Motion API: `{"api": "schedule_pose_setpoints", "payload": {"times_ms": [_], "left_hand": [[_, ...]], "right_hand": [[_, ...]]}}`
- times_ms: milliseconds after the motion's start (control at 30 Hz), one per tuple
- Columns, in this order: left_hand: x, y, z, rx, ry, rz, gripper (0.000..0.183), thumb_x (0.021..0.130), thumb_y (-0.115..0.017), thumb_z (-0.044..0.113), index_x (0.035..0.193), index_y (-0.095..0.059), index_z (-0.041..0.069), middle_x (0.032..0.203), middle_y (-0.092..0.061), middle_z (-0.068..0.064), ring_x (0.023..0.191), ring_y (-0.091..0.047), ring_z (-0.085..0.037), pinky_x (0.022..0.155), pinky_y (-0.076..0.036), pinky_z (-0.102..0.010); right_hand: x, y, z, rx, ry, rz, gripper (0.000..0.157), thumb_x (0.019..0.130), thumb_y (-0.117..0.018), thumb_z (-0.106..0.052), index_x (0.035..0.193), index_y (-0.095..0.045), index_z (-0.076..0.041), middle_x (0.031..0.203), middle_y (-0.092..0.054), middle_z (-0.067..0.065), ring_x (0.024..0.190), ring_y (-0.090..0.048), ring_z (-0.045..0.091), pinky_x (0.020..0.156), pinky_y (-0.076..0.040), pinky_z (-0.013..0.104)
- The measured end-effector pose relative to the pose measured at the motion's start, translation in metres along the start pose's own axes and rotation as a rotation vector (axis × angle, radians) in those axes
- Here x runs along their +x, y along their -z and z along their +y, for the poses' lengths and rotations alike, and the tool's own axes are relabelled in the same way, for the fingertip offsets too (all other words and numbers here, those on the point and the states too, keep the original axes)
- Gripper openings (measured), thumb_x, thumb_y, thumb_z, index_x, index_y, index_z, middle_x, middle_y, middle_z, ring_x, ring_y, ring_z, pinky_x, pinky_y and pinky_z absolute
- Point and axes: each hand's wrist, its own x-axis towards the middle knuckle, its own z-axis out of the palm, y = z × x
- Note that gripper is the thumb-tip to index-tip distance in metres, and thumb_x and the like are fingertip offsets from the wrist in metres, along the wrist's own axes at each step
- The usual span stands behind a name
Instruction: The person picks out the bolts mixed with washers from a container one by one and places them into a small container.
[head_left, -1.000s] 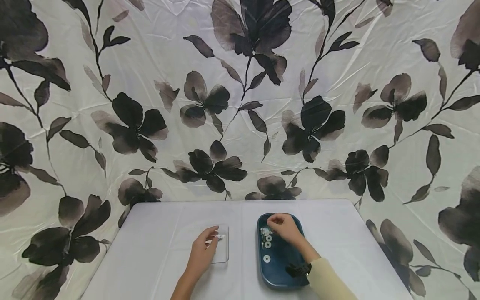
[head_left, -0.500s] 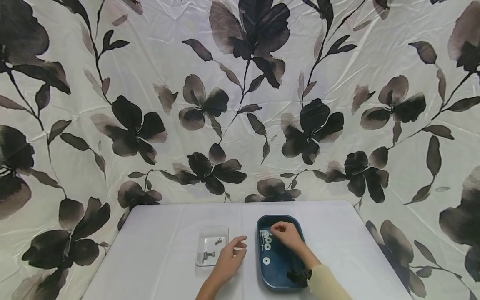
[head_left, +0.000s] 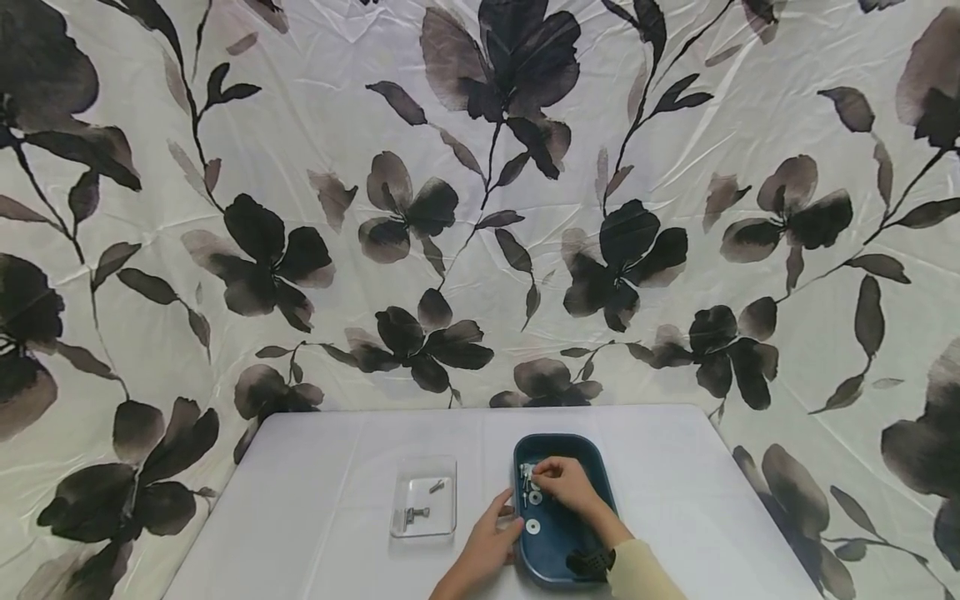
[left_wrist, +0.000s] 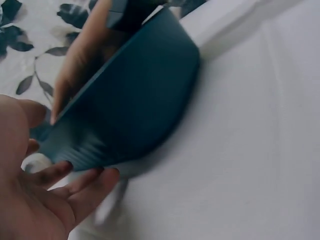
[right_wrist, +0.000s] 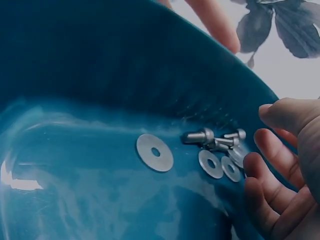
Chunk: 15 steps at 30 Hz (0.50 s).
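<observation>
In the head view a dark blue tray (head_left: 558, 550) stands on the white table, with several bolts (right_wrist: 200, 136) and flat washers (right_wrist: 155, 152) along its left side. My right hand (head_left: 566, 483) reaches into it, fingertips at the bolts and washers. The right wrist view shows those fingers bent and apart from the thumb, with nothing visible between them. My left hand (head_left: 487, 537) is at the tray's left side. Its fingers (left_wrist: 92, 192) are loosely extended by the outer wall; whether they bear on it is unclear.
Left of the tray stands a clear plastic box (head_left: 455, 508) with a few bolts (head_left: 417, 512) inside. A dark watch or band (head_left: 588, 565) is on the right wrist. Behind the table (head_left: 315, 500) hangs a floral cloth (head_left: 480, 250).
My left hand has moved right, from over the clear box to the tray's left side, uncovering the bolts in the box. The right hand has shifted slightly down and left within the tray.
</observation>
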Motion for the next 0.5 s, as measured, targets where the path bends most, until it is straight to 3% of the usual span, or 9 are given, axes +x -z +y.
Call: {"api": "schedule_pose_setpoints", "payload": {"times_ms": [200, 500], "left_hand": [[0.003, -0.008, -0.011, -0.108, -0.011, -0.004, 0.064, 0.099, -0.056, 0.025, 0.154, -0.024, 0.012, 0.132, -0.047, -0.025, 0.098, -0.064, -0.027, 0.066, -0.058, -0.039], [0.0, -0.011, -0.014, -0.14, -0.053, -0.003, 0.061, 0.1, -0.054, 0.023, 0.154, -0.027, 0.016, 0.129, -0.048, -0.022, 0.098, -0.064, -0.028, 0.066, -0.059, -0.037]], "right_hand": [[-0.002, -0.002, 0.004, -0.009, -0.012, -0.036, 0.014, 0.087, -0.073, -0.014, 0.095, -0.072, -0.003, 0.078, -0.067, 0.002, 0.064, -0.057, 0.013, 0.054, -0.051, 0.026], [-0.001, -0.003, 0.009, -0.031, 0.0, -0.088, 0.013, 0.085, -0.073, -0.012, 0.093, -0.071, -0.002, 0.076, -0.066, 0.001, 0.063, -0.058, 0.013, 0.052, -0.051, 0.027]]}}
